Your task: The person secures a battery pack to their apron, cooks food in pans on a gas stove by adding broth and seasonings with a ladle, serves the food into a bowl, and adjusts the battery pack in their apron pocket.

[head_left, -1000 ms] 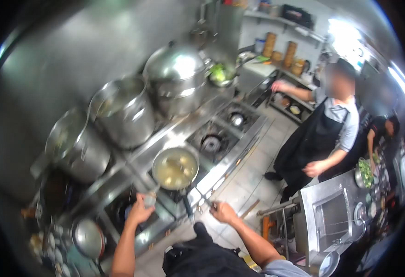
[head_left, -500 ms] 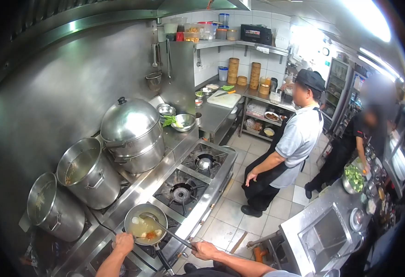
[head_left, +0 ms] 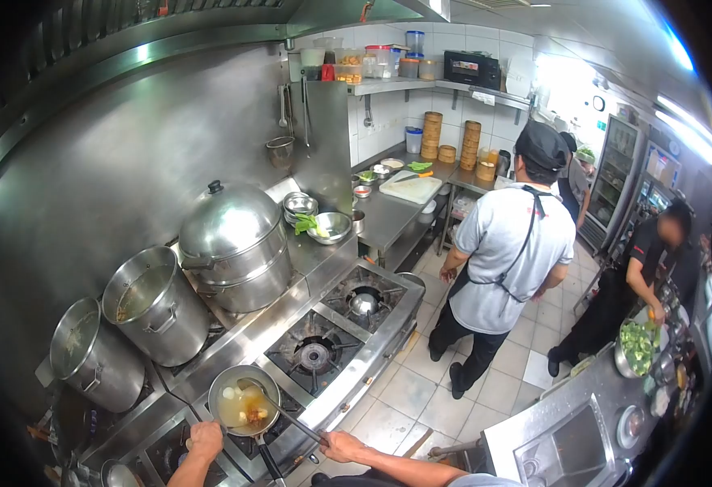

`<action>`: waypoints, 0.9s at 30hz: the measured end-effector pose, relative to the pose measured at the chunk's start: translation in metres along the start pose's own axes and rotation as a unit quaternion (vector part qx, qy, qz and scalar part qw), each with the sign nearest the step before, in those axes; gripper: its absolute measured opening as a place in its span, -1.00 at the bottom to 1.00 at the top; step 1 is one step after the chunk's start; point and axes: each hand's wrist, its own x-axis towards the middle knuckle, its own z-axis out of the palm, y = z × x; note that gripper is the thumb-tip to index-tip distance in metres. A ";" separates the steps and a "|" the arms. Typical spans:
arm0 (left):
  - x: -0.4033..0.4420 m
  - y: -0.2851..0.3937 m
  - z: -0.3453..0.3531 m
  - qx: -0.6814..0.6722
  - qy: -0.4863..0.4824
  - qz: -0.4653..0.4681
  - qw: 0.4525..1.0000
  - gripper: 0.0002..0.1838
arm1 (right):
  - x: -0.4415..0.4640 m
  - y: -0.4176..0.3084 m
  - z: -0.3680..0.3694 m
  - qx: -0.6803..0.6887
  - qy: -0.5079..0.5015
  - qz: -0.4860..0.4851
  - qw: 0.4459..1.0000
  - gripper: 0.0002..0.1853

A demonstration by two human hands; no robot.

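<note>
A saucepan (head_left: 219, 388) with a long black handle stands on the near burner. Cloudy broth (head_left: 234, 410) in it carries pale rounded pieces and an orange-red patch. My right hand (head_left: 344, 448) is closed around the handle end of a metal ladle (head_left: 295, 422), whose bowl dips into the broth. Just below the pan's left rim, my left hand (head_left: 205, 441) is closed like a fist, apart from the pan handle. Whatever it may hold is hidden by the fingers.
Two tall stockpots (head_left: 165, 329) and a lidded steamer pot (head_left: 238, 280) line the back of the stove. A co-worker in a black apron (head_left: 506, 260) stands in the aisle. Another person (head_left: 644, 260) reaches over a bowl of chopped greens (head_left: 638, 351), beyond the sink (head_left: 563, 446).
The co-worker in the apron has turned away, back now towards me. The ladle bowl has shifted slightly within the pan, and the orange-red patch has spread. The view has shifted a little.
</note>
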 end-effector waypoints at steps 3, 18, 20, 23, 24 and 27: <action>-0.002 0.008 -0.003 0.010 0.000 0.022 1.000 -0.71 | 0.004 0.006 0.002 0.001 0.002 -0.015 1.000 -0.65; -0.018 0.022 -0.011 -0.071 0.122 0.007 0.990 -0.81 | -0.003 -0.014 -0.020 0.003 0.024 -0.003 1.000 -0.61; -0.020 0.021 -0.022 -0.068 0.114 -0.012 0.991 -0.80 | -0.001 -0.009 -0.019 0.019 0.013 0.017 1.000 -0.61; -0.021 0.002 -0.020 -0.047 0.122 -0.063 0.989 -0.80 | 0.002 -0.007 -0.020 0.046 0.000 0.039 0.998 -0.60; -0.026 -0.001 -0.023 -0.062 0.109 -0.077 0.989 -0.78 | 0.000 -0.007 -0.020 0.053 -0.005 0.044 0.998 -0.60; -0.041 -0.008 -0.014 -0.113 0.152 -0.073 0.979 -0.76 | -0.008 -0.020 -0.030 0.026 0.004 0.017 1.000 -0.61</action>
